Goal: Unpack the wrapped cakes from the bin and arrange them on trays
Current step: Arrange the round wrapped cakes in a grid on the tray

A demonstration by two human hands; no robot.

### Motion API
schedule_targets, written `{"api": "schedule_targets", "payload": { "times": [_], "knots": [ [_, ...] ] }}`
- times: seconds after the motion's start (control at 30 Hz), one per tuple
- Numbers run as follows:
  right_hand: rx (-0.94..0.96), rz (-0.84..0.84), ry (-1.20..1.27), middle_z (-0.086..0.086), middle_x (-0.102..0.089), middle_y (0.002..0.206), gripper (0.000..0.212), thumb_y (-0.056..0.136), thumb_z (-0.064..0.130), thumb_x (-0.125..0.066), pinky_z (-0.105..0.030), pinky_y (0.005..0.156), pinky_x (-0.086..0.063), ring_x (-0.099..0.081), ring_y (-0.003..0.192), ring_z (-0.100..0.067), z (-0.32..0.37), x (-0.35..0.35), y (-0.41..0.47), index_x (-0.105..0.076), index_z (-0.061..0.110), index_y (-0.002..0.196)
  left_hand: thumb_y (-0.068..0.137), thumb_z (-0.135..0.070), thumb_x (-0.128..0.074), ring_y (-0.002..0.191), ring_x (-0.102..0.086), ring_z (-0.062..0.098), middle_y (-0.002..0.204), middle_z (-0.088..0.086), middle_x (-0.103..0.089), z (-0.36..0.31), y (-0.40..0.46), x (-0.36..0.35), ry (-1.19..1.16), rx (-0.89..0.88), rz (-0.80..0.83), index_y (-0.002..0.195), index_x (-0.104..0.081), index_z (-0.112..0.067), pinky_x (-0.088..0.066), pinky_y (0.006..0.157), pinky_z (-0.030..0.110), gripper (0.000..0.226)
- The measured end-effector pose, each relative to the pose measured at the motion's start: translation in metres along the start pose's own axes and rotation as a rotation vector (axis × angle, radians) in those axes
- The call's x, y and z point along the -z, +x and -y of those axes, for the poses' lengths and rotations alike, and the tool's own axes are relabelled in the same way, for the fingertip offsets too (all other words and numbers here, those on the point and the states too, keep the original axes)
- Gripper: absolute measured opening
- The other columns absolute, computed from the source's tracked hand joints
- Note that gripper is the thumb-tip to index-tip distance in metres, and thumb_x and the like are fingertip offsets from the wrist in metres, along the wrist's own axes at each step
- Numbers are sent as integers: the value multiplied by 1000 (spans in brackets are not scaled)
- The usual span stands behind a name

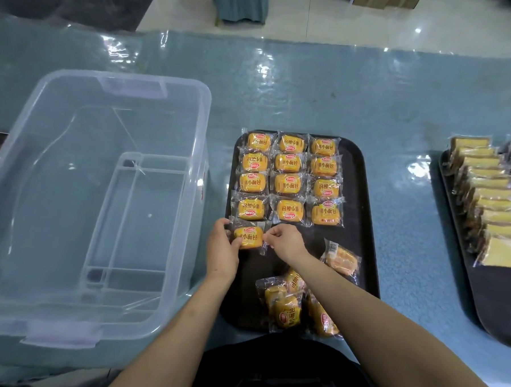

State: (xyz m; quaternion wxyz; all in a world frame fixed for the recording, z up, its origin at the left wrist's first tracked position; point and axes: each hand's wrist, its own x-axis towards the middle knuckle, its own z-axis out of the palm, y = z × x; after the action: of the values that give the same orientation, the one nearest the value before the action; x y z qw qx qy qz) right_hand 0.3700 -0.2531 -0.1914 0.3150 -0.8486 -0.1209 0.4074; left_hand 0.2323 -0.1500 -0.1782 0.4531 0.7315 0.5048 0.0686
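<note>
Head view: your left hand (222, 245) and right hand (284, 239) pinch one wrapped cake (248, 236) on the black tray (362, 228).

Head camera, looking steeply down, close over table (313, 87)

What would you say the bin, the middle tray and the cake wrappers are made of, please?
The bin looks like clear, slightly frosted rigid plastic: the table shows through its walls. The middle tray seems to be matte black plastic, though the look leaves that open. The cake wrappers look like thin glossy clear film, with crinkled sealed edges that catch the light.
</note>
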Motion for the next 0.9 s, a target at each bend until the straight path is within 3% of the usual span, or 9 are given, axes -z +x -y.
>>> {"api": "schedule_targets", "payload": {
  "times": [0.07, 0.13, 0.3, 0.6, 0.7, 0.8, 0.9],
  "knots": [
    [-17, -18, -12, 4, -72, 82, 14, 97, 23, -74, -27, 74, -50, -66, 81, -10, 1, -1, 3, -73, 21, 83, 96, -10, -70, 105, -62, 15, 112, -4, -61, 1, 0, 0, 93, -58, 9, 121, -56, -22, -48, 83, 24, 31],
    [-28, -30, -12, 4, -72, 85, 11, 97, 24, -74, -30, 78, -51, -66, 84, -12, 2, -2, 5, -73, 20, 86, 96, -11, -70, 105, -60, 14, 112, -4, -58, 2, 1, -2, 149, -85, 11, 116, -57, -24, -48, 85, 24, 27],
    [-52, -56, -3, 3, -71, 88, 9, 97, 25, -74, -34, 83, -53, -65, 85, -12, 3, -4, 7, -73, 21, 89, 97, -14, -70, 113, -54, 16, 124, 1, -51, 8, -1, -7, 199, -62, 0, 126, -58, -22, -45, 95, 25, 33],
    [-48, -114, 58, 4, -68, 91, 16, 94, 30, -78, -26, 76, -51, -65, 85, -11, 2, -4, 1, -67, 20, 100, 99, -11, -66, 113, -50, 12, 120, -3, -48, 7, -5, -10, 260, -169, -17, 138, -59, -18, -49, 99, 26, 41],
    [81, -170, -22, 6, -67, 97, 16, 95, 26, -76, -19, 71, -47, -63, 87, -8, -2, -4, -5, -65, 20, 106, 99, -3, -58, 117, -49, 15, 124, 0, -50, 8, -10, -11, 322, -250, -3, 140, -60, -15, -49, 102, 30, 43],
    [294, -176, -168, 5, -64, 108, 10, 97, 18, -71, -23, 83, -53, -61, 93, -8, -7, -8, -14, -69, 18, 107, 96, 5, -54, 121, -46, 17, 131, 1, -50, 12, -17, -12, 372, -288, 19, 143, -58, -15, -48, 105, 31, 51],
    [461, -167, -284, 2, -65, 120, 22, 100, 13, -66, -24, 96, -53, -65, 102, -11, -11, -15, -23, -73, 14, 121, 96, 4, -53, 128, -46, 20, 140, 3, -50, 16, -19, -11, 429, -298, 62, 145, -57, -13, -48, 109, 36, 51]
  ]
}}
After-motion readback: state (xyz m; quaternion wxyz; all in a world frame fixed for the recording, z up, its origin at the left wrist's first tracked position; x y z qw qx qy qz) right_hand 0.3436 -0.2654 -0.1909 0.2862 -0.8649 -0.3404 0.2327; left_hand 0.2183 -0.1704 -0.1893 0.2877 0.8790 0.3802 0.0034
